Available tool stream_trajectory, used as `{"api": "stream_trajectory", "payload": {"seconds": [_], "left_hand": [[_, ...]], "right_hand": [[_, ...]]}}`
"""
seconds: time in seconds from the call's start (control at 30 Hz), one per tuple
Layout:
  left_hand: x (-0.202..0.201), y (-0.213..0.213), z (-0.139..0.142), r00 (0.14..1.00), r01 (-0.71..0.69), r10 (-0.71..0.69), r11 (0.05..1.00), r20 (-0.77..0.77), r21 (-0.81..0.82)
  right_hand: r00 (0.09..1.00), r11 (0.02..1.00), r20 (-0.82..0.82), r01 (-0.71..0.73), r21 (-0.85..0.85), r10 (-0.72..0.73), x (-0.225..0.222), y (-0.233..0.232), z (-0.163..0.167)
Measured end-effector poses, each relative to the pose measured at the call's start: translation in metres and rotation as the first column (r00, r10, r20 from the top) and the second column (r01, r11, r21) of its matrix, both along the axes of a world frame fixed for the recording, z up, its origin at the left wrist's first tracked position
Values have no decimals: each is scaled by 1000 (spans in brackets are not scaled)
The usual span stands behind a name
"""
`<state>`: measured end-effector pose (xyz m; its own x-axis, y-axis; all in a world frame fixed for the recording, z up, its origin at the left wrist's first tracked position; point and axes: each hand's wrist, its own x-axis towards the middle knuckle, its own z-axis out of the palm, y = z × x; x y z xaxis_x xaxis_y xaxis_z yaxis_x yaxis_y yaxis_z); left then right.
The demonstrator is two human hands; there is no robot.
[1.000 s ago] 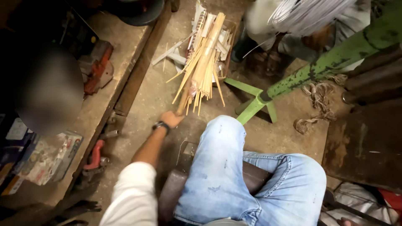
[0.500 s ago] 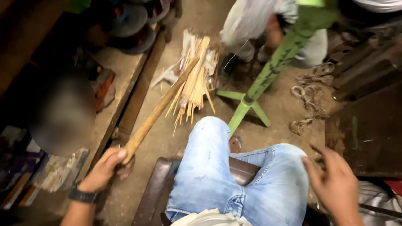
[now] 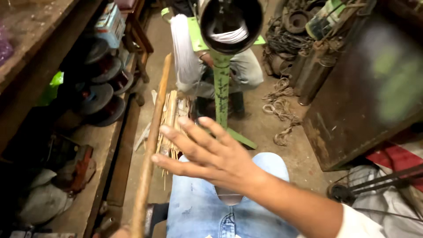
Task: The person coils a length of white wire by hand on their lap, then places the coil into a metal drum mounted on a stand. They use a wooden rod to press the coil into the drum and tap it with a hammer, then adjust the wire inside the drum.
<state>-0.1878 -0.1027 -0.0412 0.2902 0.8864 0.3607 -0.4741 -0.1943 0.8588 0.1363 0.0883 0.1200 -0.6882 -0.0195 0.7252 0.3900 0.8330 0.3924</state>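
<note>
Hands: right hand (image 3: 211,154) spread beside wooden stick (image 3: 152,141), under blue box (image 3: 109,24).

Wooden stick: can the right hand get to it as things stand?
Probably yes. The right hand is open, fingers spread, just right of the wooden stick, with nothing between them. The stick stands tilted in front of the bundle of bamboo strips. The left hand at its lower end is barely in view.
</note>
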Motion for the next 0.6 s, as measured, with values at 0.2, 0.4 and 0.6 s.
{"api": "stream_trajectory", "payload": {"seconds": [0.2,0.4,0.6], "left_hand": [[-5,-19,35,999,-27,27,999,23,32],[7,-21,53,997,-60,56,996,52,62],[14,-27,60,991,-115,108,988,75,103]], "right_hand": [[979,997,205,5,-78,12,-23,-15,-22],[985,987,109,-124,-103,135,-36,-17,-34],[960,894,-39,-273,-355,278,-55,-33,-17]]}}
